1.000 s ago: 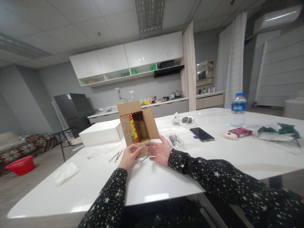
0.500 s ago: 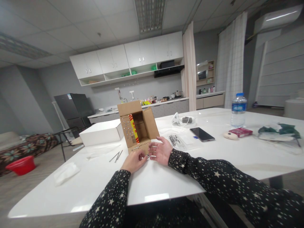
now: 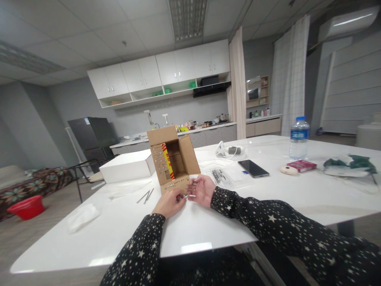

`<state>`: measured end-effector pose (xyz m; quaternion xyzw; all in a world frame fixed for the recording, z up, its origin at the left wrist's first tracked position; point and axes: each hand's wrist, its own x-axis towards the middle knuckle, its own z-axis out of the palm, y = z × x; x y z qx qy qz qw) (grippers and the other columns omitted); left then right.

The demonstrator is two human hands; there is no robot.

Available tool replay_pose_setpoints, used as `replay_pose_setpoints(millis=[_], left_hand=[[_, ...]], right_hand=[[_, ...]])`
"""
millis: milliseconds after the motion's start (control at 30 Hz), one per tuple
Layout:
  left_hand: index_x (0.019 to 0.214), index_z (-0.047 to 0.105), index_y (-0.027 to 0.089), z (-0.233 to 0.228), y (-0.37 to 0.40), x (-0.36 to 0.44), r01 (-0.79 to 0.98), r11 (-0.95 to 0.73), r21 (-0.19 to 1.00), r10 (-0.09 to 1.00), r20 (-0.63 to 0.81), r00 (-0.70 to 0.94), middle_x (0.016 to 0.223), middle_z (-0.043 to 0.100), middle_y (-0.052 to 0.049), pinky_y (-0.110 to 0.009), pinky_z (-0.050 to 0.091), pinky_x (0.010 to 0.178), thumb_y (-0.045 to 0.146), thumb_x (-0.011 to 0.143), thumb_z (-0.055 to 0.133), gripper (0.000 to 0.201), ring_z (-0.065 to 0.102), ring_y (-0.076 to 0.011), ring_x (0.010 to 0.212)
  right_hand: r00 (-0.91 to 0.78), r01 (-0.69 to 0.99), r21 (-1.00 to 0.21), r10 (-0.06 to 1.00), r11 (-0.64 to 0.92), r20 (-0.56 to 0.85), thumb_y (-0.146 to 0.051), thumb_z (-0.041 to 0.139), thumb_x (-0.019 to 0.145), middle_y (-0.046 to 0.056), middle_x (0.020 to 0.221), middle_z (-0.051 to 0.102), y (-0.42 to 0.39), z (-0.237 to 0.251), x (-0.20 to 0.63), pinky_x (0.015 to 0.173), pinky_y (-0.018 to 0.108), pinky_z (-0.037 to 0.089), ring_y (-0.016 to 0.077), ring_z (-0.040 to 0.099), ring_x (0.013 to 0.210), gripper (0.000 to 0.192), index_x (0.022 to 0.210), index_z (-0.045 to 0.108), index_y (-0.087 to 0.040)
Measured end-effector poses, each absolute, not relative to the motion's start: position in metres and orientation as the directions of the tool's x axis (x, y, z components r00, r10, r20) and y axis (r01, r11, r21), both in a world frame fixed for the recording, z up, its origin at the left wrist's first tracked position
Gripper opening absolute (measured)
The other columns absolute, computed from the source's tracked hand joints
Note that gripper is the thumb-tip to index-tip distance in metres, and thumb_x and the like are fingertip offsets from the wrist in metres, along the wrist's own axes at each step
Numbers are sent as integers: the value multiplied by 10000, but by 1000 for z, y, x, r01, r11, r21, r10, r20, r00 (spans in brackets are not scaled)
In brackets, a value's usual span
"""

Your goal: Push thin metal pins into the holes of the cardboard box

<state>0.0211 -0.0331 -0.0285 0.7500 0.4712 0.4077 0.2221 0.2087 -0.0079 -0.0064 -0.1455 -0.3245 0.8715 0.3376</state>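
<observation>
An open brown cardboard box [image 3: 172, 161] stands on the white table [image 3: 208, 226], its flaps spread and rows of small metal studs on its left and front flaps. Both of my hands meet just in front of it. My left hand [image 3: 168, 203] is pinched at the tip of a thin metal pin [image 3: 189, 195]. Palm up, my right hand [image 3: 203, 189] has its fingers curled over that pin and other thin pins. The two hands' fingertips touch, right below the box's front flap.
A white flat box [image 3: 126, 167] lies left of the cardboard one, with two metal rods [image 3: 145, 196] and a white cloth [image 3: 82, 216] nearer. To the right are a clear bag [image 3: 223, 176], a phone [image 3: 253, 168], a water bottle [image 3: 298, 138] and a pink pack [image 3: 301, 165].
My left hand has dropped from the box's front flap to the right hand's palm. The right hand's fingers, spread flat before, have curled in over the pins.
</observation>
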Motion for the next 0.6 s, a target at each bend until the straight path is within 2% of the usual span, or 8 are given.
replay_pose_setpoints(millis=[100,267,333,467,600], left_hand=[[646,650,215,-31,-31,20,511,-469,720,882,411,231,652,622,-57,-282,409,640,243,667,633,38,562,-202,675],[620,640,213,-32,-30,19,418,-433,799,901,389,190,620,603,-58,-286,394,634,216,682,607,70,549,-203,663],[623,641,208,-32,-30,20,441,-444,780,896,398,199,610,594,-55,-280,373,616,216,674,616,58,528,-191,633],[681,653,194,-30,-32,22,667,-498,554,857,433,279,629,597,-39,-263,332,572,224,693,597,65,490,-152,577],[748,643,179,-27,-34,26,819,-449,356,871,379,313,649,601,-15,-246,331,562,221,738,524,127,498,-128,574]], right_hand=[[-731,-491,-672,682,-555,-28,-193,450,603,46,658,623,-8,-6,209,622,324,403,183,549,577,47,633,485,-180],[-724,-487,-677,689,-552,-42,-168,448,579,34,638,617,-8,-7,208,619,316,398,173,539,566,33,605,463,-183],[-723,-487,-677,689,-553,-43,-168,449,573,32,635,618,-8,-7,208,621,315,398,170,537,564,34,600,464,-182],[-730,-484,-676,683,-555,-39,-171,446,572,32,633,616,-8,-7,208,620,314,399,169,537,562,29,596,457,-181],[-738,-485,-677,674,-554,-22,-199,447,592,39,643,615,-8,-6,209,616,316,402,176,545,570,28,611,457,-181]])
